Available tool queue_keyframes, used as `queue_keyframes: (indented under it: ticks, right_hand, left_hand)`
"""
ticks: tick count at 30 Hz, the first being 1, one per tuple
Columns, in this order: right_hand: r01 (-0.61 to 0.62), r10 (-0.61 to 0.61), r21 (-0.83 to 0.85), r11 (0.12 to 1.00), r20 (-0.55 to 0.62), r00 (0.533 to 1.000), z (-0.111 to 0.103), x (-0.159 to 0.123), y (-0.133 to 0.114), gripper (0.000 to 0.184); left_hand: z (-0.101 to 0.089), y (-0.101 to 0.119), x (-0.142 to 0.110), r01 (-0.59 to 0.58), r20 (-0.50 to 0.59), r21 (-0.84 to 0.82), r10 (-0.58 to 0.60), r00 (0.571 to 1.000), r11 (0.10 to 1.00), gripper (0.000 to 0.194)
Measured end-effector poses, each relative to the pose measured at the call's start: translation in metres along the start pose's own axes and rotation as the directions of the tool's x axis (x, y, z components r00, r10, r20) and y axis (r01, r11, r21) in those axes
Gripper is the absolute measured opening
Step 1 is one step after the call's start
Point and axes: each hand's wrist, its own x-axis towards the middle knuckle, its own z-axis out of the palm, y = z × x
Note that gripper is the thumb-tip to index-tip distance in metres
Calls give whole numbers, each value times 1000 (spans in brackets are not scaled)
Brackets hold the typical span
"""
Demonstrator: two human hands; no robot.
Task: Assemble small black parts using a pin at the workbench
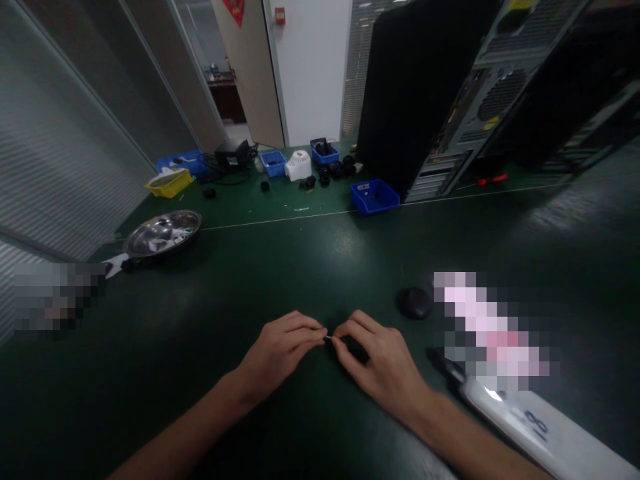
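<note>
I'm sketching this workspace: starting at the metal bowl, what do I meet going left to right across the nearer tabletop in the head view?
Metal bowl, left hand, thin light piece, right hand, dark round object, long white object.

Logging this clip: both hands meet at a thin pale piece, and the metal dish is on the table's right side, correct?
Wrong side: the head view shows the metal dish on the table's left side. The left hand and right hand do meet at a thin pale piece.
</note>
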Motion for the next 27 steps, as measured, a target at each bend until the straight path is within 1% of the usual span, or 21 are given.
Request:
queue_keyframes:
  ticks: [3,6,8,10,13,16,20,25,27]
  right_hand:
    - [5,-4,21,1000,-32,999,0,0,0,18]
    - [5,-5,-1,1000,-94,996,0,0,0,18]
    - [-11,5,-39,999,-143,990,0,0,1,18]
    - [-42,26,-90,995,-164,986,0,0,2,18]
    - [-90,67,-180,980,-126,990,0,1,2,18]
    - [-118,102,-258,959,-75,992,0,2,2,19]
    - [-140,129,-296,945,-58,990,-2,0,0,19]
    - [-192,176,-350,917,-76,981,-5,0,-2,19]
    - [-206,188,-360,910,-84,979,-5,1,-3,20]
  left_hand:
    - [1,1,0,39,-13,-26,-39,999,999,24]
    - [0,1,0,84,-8,-5,-84,996,996,30]
    - [-1,2,1,101,19,29,-102,995,994,36]
    - [-2,4,4,124,66,60,-128,990,990,40]
    - [-3,7,9,170,129,79,-179,975,982,42]
    - [-3,9,12,189,149,87,-201,968,978,41]
    - [-5,5,7,171,143,83,-181,973,982,43]
    - [-12,-7,7,134,118,102,-145,982,986,29]
    - [-15,-10,12,121,122,123,-136,983,985,28]
